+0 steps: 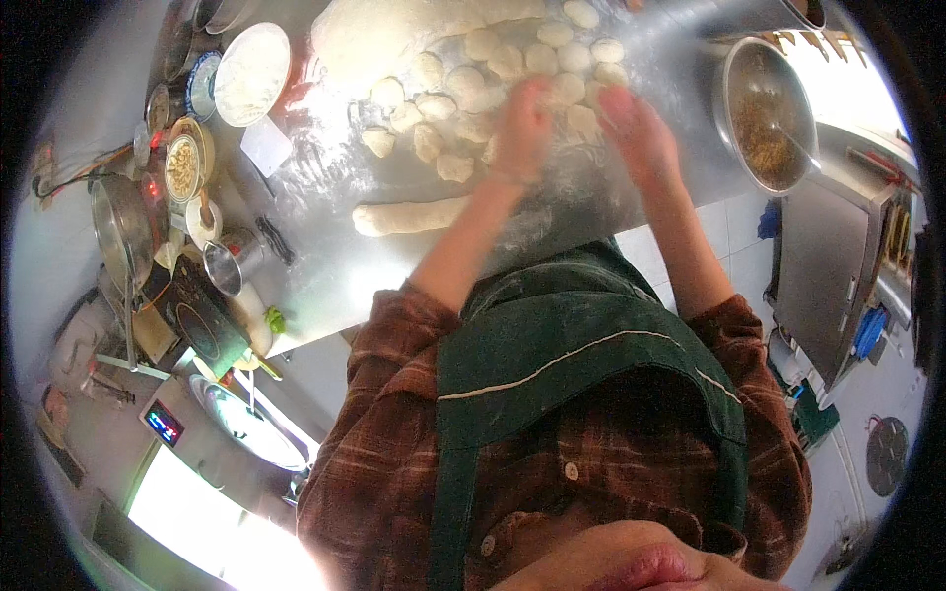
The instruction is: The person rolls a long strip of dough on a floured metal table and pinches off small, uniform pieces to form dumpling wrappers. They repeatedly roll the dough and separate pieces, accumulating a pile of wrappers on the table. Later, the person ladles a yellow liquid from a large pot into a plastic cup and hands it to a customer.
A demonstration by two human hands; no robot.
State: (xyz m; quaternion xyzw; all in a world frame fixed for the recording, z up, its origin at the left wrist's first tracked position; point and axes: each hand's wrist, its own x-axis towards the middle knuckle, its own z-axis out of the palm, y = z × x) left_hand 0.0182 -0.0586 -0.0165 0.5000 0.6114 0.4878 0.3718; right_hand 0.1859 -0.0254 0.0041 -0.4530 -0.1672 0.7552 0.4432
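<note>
My left hand (526,131), blurred by motion, is over several small floured dough pieces (467,89) on a metal worktable (310,244). My right hand (641,133) is just to its right, its fingertips blurred near the right end of the dough cluster. Whether either hand grips a piece is too blurred to tell. A cut dough piece (582,120) shows between the hands. Closer to me, a long dough roll (406,216) lies partly behind my left forearm. Beyond the pieces, a large pale floury mass (362,37), perhaps dough, spreads at the table's far side.
To the right, a metal bowl (768,122) holds brown crumbly food and a utensil. A white plate (253,74), a flat pale blade (266,146), a bowl of peanut-like pieces (183,166) and a metal cup (224,267) crowd the left. A steel cabinet (824,221) stands at right.
</note>
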